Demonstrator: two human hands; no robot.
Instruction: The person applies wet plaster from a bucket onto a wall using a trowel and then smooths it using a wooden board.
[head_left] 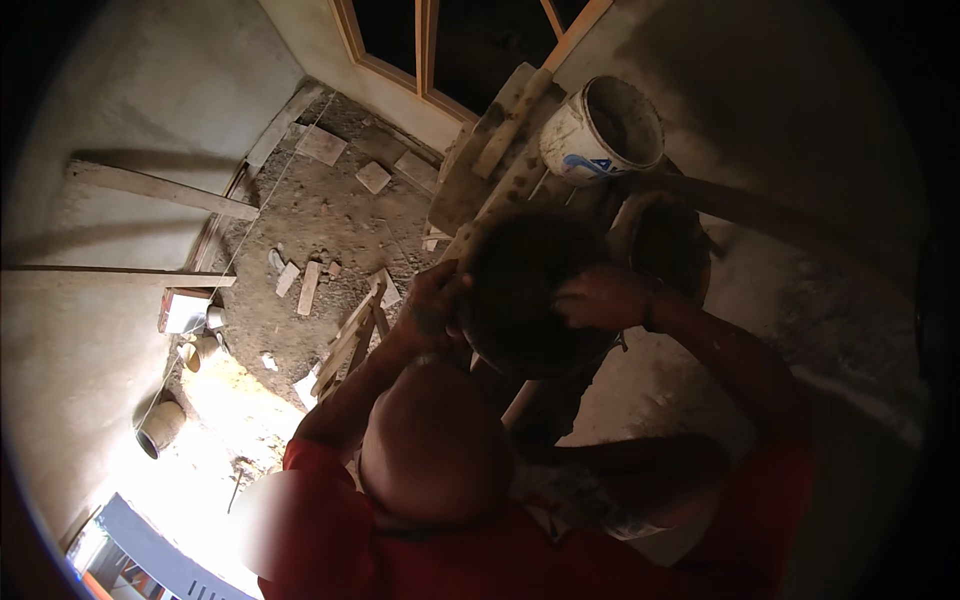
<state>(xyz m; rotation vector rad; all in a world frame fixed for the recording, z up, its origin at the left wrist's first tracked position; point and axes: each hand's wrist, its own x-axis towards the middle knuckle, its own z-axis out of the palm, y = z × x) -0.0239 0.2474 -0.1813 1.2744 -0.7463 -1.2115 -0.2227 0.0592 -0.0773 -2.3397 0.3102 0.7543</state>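
Observation:
A dark round tub (520,345) sits before me, its inside too dark to make out. My left hand (437,300) is closed around the tub's left rim. Over the tub's right side reaches my right hand (603,297), its fingers curled down toward the inside. Whatever those fingers hold, if anything, is lost in shadow. Right beside the right hand stands a second bucket (690,268), round and mud-stained. Beyond it is a white bucket (560,140) with a blue mark, smeared with dried mortar.
Rough planks (515,120) lie beneath the window frame (425,60). Broken tiles (320,145) and brick pieces (308,288) litter the dirt floor. A wooden trestle (350,340) stands left of my left arm. Boards (160,187) lean against the left wall; a bucket (160,430) lies tipped.

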